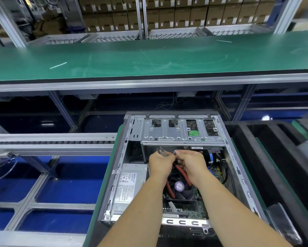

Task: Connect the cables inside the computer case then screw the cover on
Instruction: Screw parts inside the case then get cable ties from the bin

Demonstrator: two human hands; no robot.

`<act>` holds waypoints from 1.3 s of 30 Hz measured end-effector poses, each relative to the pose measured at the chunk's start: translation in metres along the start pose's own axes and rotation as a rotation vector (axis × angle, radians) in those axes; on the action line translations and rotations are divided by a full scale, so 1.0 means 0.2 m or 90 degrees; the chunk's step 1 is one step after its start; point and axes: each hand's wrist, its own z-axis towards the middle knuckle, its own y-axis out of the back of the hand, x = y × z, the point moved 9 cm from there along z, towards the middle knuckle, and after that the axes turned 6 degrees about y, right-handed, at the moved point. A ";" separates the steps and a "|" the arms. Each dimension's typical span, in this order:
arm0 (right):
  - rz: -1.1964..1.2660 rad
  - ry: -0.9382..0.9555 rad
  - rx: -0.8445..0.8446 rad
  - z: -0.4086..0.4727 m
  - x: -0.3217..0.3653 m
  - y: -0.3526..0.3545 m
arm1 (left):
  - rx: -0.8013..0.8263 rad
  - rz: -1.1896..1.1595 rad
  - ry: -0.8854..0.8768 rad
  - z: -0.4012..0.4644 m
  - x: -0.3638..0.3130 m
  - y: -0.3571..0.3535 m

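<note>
An open computer case point(112, 189) lies on a green-edged board in front of me, its cover off. Inside are a silver drive cage point(167, 134), a grey power supply point(128, 186), a black fan with a purple label point(179, 186) and the motherboard point(194, 209). Both hands meet over the case's middle, just below the drive cage. My left hand point(160, 164) grips red-handled cutters point(182, 172), jaws pointing up. My right hand point(191, 162) pinches something small and grey at the cutter jaws; what it is I cannot tell. A blue cable point(210, 160) and black cables point(225, 171) run along the right inner wall.
A green conveyor belt point(149, 57) crosses beyond the case, with stacked cardboard boxes point(167, 16) behind it. A roller rail point(51, 141) and blue floor panels lie to the left. A black foam tray point(274, 157) stands to the right, a dark flat panel point(283, 223) near its front.
</note>
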 end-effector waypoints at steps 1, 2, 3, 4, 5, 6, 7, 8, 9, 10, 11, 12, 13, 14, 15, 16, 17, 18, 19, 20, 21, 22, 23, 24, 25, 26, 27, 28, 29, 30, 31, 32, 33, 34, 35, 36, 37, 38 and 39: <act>0.003 0.001 0.004 0.00 0.00 0.00 | -0.004 -0.006 0.003 0.00 0.00 0.00; 0.008 0.004 0.006 -0.01 0.01 0.00 | -0.008 -0.010 0.006 0.00 0.00 0.01; 0.012 0.006 0.004 -0.01 0.01 0.00 | -0.011 -0.011 0.008 0.00 0.00 0.01; 0.015 0.008 0.000 -0.01 0.01 0.00 | -0.012 -0.011 0.009 -0.01 0.00 0.01; 0.017 0.010 -0.003 -0.01 0.02 0.01 | -0.012 -0.011 0.010 -0.01 0.00 0.01; 0.019 0.012 -0.006 -0.02 0.02 0.01 | -0.013 -0.012 0.011 -0.01 0.00 0.01; 0.020 0.013 -0.009 -0.02 0.02 0.01 | -0.013 -0.013 0.011 -0.01 0.00 0.01; 0.020 0.015 -0.012 -0.02 0.02 0.01 | -0.013 -0.014 0.012 -0.01 0.00 0.01; 0.021 0.016 -0.014 -0.02 0.02 0.00 | -0.012 -0.015 0.014 -0.01 0.00 0.01; 0.022 0.018 -0.017 -0.02 0.02 0.00 | -0.011 -0.016 0.016 -0.01 0.00 0.00; 0.022 0.018 -0.018 -0.02 0.02 0.01 | -0.011 -0.015 0.018 -0.01 0.00 0.00; 0.023 0.019 -0.019 -0.02 0.02 0.01 | -0.011 -0.012 0.019 -0.01 0.00 0.01; 0.024 0.018 -0.019 -0.02 0.02 0.01 | -0.012 -0.007 0.019 0.00 0.00 0.01; 0.028 0.016 -0.018 -0.02 0.02 0.01 | -0.013 -0.004 0.019 0.00 0.00 0.01; 0.033 0.012 -0.018 -0.02 0.02 0.01 | -0.012 -0.003 0.018 0.00 0.00 0.01; 0.037 0.008 -0.017 -0.02 0.01 0.01 | -0.010 -0.003 0.018 0.00 0.00 0.00; 0.041 0.003 -0.015 -0.02 0.01 0.01 | -0.007 -0.003 0.018 0.00 0.00 0.00; 0.044 -0.001 -0.014 -0.02 0.01 0.01 | -0.004 -0.003 0.018 0.00 0.00 0.00; 0.046 -0.004 -0.012 -0.02 0.01 0.00 | -0.003 -0.001 0.018 0.00 0.00 0.00; 0.047 -0.007 -0.012 -0.02 0.01 0.00 | -0.002 0.002 0.018 0.00 0.00 0.00; 0.048 -0.010 -0.013 -0.02 0.01 0.00 | -0.002 0.003 0.017 0.00 0.00 0.00; 0.048 -0.013 -0.014 -0.01 0.01 0.00 | -0.001 0.004 0.017 0.00 0.00 0.00; 0.048 -0.015 -0.015 -0.01 0.00 0.01 | 0.000 0.004 0.018 0.00 0.00 0.00; 0.046 -0.017 -0.015 -0.01 0.00 0.01 | 0.002 0.004 0.018 0.00 0.00 0.00; 0.044 -0.018 -0.015 -0.01 0.00 0.01 | 0.003 0.004 0.019 0.00 0.00 0.00; 0.042 -0.020 -0.015 -0.01 0.00 0.01 | 0.003 0.004 0.020 0.00 0.00 0.00; 0.041 -0.021 -0.016 -0.01 0.00 0.01 | 0.003 0.004 0.021 0.00 0.00 0.00; 0.039 -0.022 -0.016 -0.01 0.00 0.01 | 0.002 0.004 0.022 0.00 0.00 0.00; 0.039 -0.023 -0.016 -0.01 0.00 0.01 | 0.002 0.004 0.022 0.00 0.00 0.00; 0.039 -0.024 -0.016 -0.01 0.00 0.01 | 0.003 0.004 0.023 0.00 0.00 0.00; 0.040 -0.027 -0.015 -0.01 -0.01 0.01 | 0.005 0.004 0.021 0.00 0.00 -0.01; 0.040 -0.030 -0.013 0.00 -0.01 0.01 | 0.006 0.004 0.018 0.00 0.00 -0.01; 0.040 -0.032 -0.010 0.00 -0.01 0.01 | 0.009 0.003 0.015 0.00 0.00 -0.01; 0.039 -0.033 -0.008 0.00 -0.01 0.00 | 0.012 0.001 0.013 0.00 0.00 -0.01; 0.037 -0.032 -0.008 0.00 -0.01 0.00 | 0.014 -0.001 0.012 0.00 0.00 -0.01; 0.032 -0.030 -0.009 0.00 -0.01 0.00 | 0.014 -0.001 0.011 0.00 0.00 -0.01; 0.025 -0.027 -0.011 0.00 -0.01 0.01 | 0.013 0.000 0.011 0.00 0.00 -0.01; 0.014 -0.024 -0.014 0.00 -0.01 0.01 | 0.013 -0.001 0.012 0.00 0.00 -0.01; 0.000 -0.019 -0.018 0.00 -0.01 0.01 | 0.013 -0.004 0.012 0.00 0.00 -0.01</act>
